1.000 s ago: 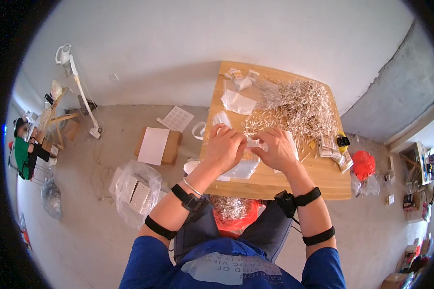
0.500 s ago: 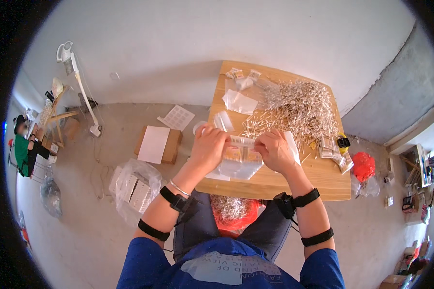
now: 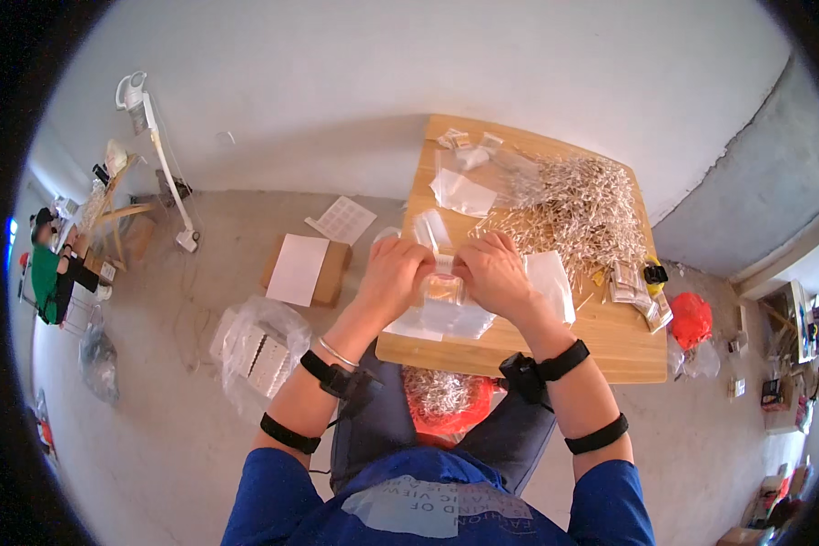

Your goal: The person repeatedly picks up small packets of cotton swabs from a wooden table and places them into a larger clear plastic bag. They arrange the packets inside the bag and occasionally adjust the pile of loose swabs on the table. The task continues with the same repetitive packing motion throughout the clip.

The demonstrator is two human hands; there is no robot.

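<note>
A clear plastic bag (image 3: 469, 320) with small orange-and-white printed packs showing through it hangs over the near part of the wooden table (image 3: 610, 350). My left hand (image 3: 394, 280) is closed, its fingers pinching the left end of the bag's top edge. On the same edge, my right hand (image 3: 499, 278) pinches a spot close to the left fingers, also closed. The fingertips partly cover the bag's mouth. Beyond the hands lies a large heap of thin pale sticks (image 3: 591, 205), too fine to name surely. White sheets (image 3: 551, 280) lie beside the right hand.
More clear bags (image 3: 432, 227) and small packs (image 3: 630, 282) lie on the table. A red bag of sticks (image 3: 446, 400) sits between my legs. On the floor left are a cardboard box (image 3: 332, 273) and a plastic sack (image 3: 259, 350). A person in green (image 3: 47, 278) sits far left.
My right hand has moved left along the bag's top edge, closer to my left hand. The bag's visible stretch between them is shorter. The whole view has shifted slightly.
</note>
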